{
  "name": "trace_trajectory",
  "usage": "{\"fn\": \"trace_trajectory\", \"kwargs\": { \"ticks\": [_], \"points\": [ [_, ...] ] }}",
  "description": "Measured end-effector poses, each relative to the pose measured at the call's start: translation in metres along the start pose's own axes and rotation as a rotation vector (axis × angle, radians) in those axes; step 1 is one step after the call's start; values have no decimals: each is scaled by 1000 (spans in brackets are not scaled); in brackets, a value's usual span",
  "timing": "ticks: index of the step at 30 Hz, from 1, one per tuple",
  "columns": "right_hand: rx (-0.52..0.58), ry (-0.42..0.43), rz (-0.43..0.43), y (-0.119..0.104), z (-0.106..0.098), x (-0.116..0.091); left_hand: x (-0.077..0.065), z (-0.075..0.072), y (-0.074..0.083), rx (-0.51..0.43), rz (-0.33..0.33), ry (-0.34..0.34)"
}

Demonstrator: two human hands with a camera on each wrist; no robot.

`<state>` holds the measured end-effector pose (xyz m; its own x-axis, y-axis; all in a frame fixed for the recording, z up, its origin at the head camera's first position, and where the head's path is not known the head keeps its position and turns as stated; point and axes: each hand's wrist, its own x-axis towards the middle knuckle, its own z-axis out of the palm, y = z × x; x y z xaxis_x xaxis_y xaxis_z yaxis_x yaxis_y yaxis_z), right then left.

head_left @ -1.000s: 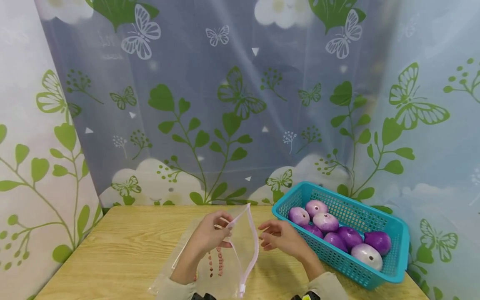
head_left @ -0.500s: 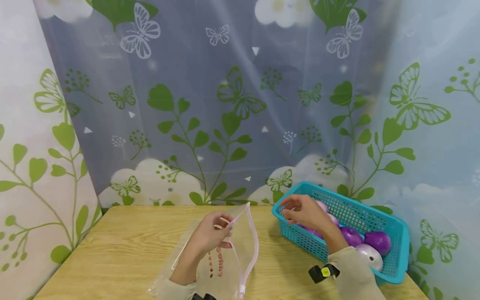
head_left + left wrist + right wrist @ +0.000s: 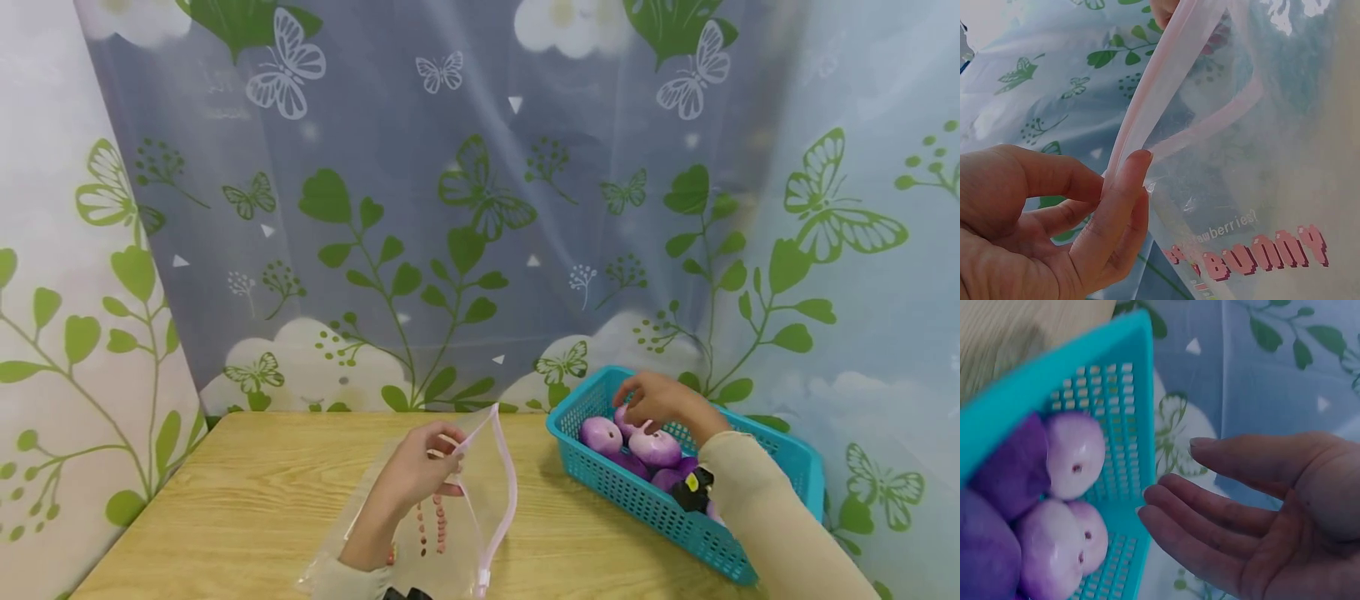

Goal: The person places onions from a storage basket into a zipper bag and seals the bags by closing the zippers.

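Note:
A clear zip bag [image 3: 506, 487] with a pink edge stands with its mouth gaping on the wooden table. My left hand [image 3: 420, 465] pinches one side of that mouth between thumb and fingers, as the left wrist view shows. Pink "BUNNY" lettering [image 3: 1266, 256] runs across the bag. My right hand [image 3: 660, 400] hovers over the far left part of a blue-green basket [image 3: 622, 500], its fingers slightly bent and nothing between them. Beneath it lie glossy purple-and-white onions [image 3: 655, 448]. In the right wrist view one pale onion [image 3: 1075, 453] sits by the basket's perforated wall, apart from the fingertips.
Wooden table [image 3: 247, 475] reaches left of the bag. Behind it hangs a curtain [image 3: 360, 250] printed with butterflies and leaves. The bag's zip slider [image 3: 483, 577] is at its near end. My right sleeve [image 3: 772, 517] crosses over the basket's right part, hiding some onions.
My right hand has moved from beside the bag's mouth rightward, over the basket's rim and above the onions. The left hand and the bag have stayed in place.

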<state>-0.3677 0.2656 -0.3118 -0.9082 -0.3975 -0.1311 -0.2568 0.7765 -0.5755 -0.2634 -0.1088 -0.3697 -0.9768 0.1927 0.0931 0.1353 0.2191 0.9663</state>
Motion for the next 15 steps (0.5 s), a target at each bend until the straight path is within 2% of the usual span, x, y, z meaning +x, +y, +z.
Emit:
{"fn": "trace_trajectory", "kwargs": {
  "ticks": [7,15],
  "points": [
    [14,-70,107,20,-13,3,-1,0,1,-7,-5,-1],
    [32,-64,212,42,-15,8,-1,1,0,-12,-5,-1]
  ]
}}
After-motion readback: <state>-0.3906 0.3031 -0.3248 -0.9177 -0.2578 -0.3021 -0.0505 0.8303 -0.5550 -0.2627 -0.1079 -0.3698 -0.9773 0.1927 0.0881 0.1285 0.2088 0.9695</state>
